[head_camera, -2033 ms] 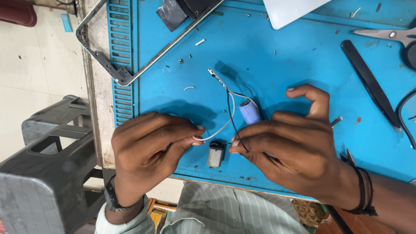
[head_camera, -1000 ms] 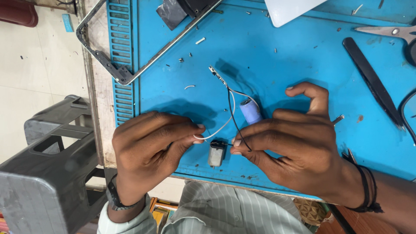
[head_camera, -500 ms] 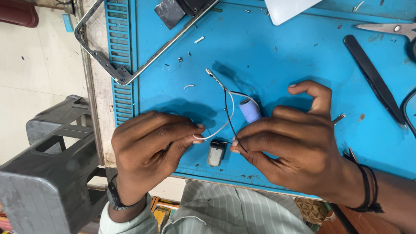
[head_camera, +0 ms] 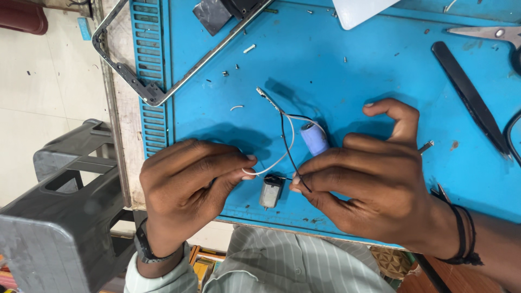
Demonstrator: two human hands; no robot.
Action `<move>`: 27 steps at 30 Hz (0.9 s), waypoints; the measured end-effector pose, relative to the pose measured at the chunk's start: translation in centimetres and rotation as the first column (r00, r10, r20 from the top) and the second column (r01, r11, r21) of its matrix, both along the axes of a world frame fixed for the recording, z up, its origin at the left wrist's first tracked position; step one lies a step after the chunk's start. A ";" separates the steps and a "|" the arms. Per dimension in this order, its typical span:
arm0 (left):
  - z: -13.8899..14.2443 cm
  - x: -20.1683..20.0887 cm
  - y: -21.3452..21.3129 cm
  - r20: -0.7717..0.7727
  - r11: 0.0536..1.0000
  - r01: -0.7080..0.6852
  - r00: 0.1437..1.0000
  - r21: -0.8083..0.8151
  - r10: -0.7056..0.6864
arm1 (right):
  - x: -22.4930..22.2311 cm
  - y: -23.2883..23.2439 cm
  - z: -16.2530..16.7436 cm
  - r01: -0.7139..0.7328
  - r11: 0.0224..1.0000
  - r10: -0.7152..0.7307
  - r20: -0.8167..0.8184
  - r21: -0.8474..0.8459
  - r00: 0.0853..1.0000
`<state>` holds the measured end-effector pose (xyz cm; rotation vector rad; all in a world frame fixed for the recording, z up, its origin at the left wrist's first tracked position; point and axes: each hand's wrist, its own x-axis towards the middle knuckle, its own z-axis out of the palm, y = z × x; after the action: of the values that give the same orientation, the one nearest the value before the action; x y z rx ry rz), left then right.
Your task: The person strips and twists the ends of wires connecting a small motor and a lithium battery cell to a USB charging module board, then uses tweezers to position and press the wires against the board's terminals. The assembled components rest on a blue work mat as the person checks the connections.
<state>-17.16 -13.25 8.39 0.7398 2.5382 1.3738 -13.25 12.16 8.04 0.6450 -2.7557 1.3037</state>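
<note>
A small silver motor [head_camera: 270, 191] lies on the blue work mat [head_camera: 325, 70] near its front edge, between my hands. My left hand [head_camera: 187, 187] pinches the end of a white wire [head_camera: 278, 156] that loops up to a bare twisted tip. My right hand [head_camera: 374, 187] pinches a black wire [head_camera: 286, 142] right beside the motor's black end cap. A light blue cylinder [head_camera: 314, 138] stands just above my right fingers, partly hidden by them. A thin metal pin sticks out behind my right hand.
A grey metal frame [head_camera: 146, 89] lies at the mat's upper left corner. Black tweezers [head_camera: 469, 97] and scissors [head_camera: 488, 33] sit at the right. Wire scraps dot the mat. A grey plastic stool [head_camera: 59, 201] stands on the floor at the left.
Both hands stay nearly still with the wires pinched. My right fingertips have shifted slightly along the black wire near the motor.
</note>
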 end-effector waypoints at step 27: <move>-0.1 0.1 -0.7 -0.091 0.994 0.091 0.992 0.052 -0.086 | 0.2 0.1 0.2 -0.014 1.000 0.015 -0.022 0.027 1.000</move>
<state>-17.03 -13.95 8.26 0.9320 2.5076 1.4194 -13.04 12.23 8.23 0.6780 -2.7606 1.2561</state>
